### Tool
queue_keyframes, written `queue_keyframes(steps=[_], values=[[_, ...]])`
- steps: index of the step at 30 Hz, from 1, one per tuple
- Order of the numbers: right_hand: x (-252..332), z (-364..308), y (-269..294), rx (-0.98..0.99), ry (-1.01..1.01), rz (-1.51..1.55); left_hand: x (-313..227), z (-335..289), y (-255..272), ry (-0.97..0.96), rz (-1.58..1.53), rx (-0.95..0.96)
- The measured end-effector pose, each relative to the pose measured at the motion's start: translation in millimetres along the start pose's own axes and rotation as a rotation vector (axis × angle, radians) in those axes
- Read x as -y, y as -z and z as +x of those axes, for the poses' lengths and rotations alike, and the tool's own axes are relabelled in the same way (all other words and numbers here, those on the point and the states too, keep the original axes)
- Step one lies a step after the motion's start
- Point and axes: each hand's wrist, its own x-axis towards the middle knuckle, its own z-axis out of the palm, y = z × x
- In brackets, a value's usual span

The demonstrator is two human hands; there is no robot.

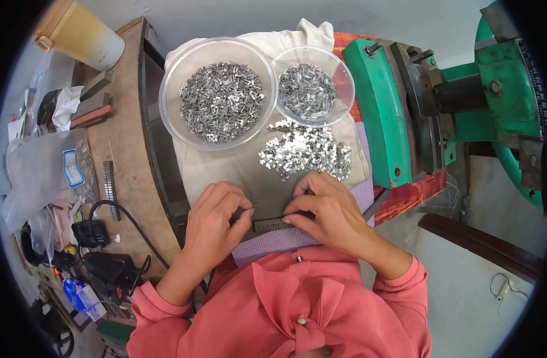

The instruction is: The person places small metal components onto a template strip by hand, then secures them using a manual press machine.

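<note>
My left hand (216,218) is closed in a pinch, with a tiny thin dark piece (253,207) showing at its fingertips. My right hand (330,209) has its thumb and fingers drawn together at the right end of a dark strip (271,225) with a row of fine, comb-like slots. Whatever those right fingers pinch is hidden. The strip lies between my hands on a cloth-covered surface, close to my body. Just beyond the hands spreads a loose pile of small shiny flat metal pieces (306,149).
Behind the pile stand a large clear bowl (169,119) and a smaller clear bowl (348,89), both holding small metal parts. A green machine (378,113) stands at the right. On the left, a wooden bench (130,161) carries plastic bags (40,164), a yellowish bucket (79,36) and a black cable (136,224).
</note>
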Motion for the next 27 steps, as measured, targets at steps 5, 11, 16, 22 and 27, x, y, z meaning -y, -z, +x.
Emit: queue_keyframes(steps=[5, 11, 16, 22, 27], values=[[2, 1, -2, 0.006, -0.004, -0.027, 1, -1, 0, 0.0, -0.005, -0.003], [3, 2, -3, -0.002, -0.018, -0.046, 1, -1, 0, 0.001, -0.009, -0.004], [-2, 0, 1, 0.031, -0.032, 0.044, 2, 0, 0, 0.002, -0.011, -0.004], [-5, -2, 7, 0.045, -0.023, 0.097, -1, 1, -1, 0.001, -0.016, -0.007], [-4, 0, 9, 0.062, -0.03, 0.128, 1, -1, -1, -0.015, -0.023, -0.02]])
